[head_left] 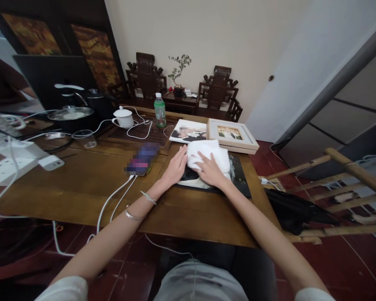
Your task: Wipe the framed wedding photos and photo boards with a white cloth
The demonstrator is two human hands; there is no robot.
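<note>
A white folded towel point(213, 155) lies on a dark picture frame point(242, 180) at the right end of the wooden table point(81, 188). My right hand point(210, 171) rests flat on the towel, fingers stretched out. My left hand point(175, 167) lies beside it with fingers extended, touching the towel's left edge and the frame. Neither hand holds anything.
Behind the towel sit a light wooden photo frame point(232, 134) and a loose photo point(188, 131). A phone point(142, 159) on a white cable lies left of my hands. A green bottle point(159, 110), white cup point(124, 118), pots point(71, 115) and power strips point(6, 165) crowd the left. A bamboo rack point(347, 196) stands right.
</note>
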